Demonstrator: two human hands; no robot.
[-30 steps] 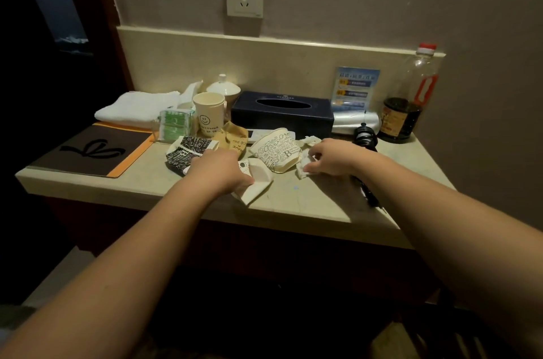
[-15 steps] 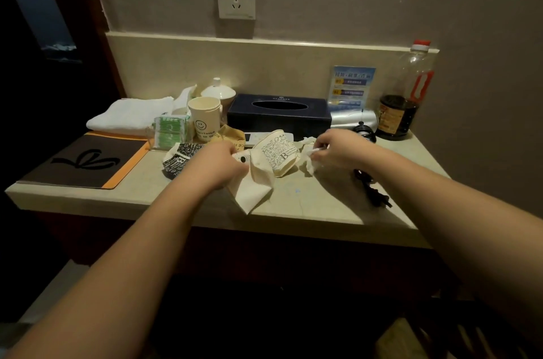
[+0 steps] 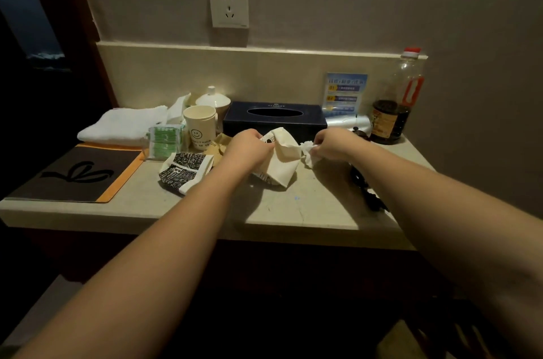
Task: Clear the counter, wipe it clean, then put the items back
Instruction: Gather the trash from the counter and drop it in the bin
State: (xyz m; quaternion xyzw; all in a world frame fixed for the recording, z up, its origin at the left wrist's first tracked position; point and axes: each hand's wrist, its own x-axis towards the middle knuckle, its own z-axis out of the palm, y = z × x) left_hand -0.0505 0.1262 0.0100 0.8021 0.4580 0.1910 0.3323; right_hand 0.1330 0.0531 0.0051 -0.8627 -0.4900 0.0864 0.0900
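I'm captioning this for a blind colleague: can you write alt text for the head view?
Over a cluttered counter, the left hand lifts a cream paper bag while the right hand pinches a crumpled tissue. Behind sit a smiley paper cup, a dark tissue box and a soy sauce bottle.

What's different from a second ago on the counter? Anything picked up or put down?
The left hand, which lay on the cream paper bag flat on the counter, now grips it and has raised it. The right hand has lifted the crumpled tissue it pinches. The tissue box, smiley cup, black patterned bag and bottle have not moved.
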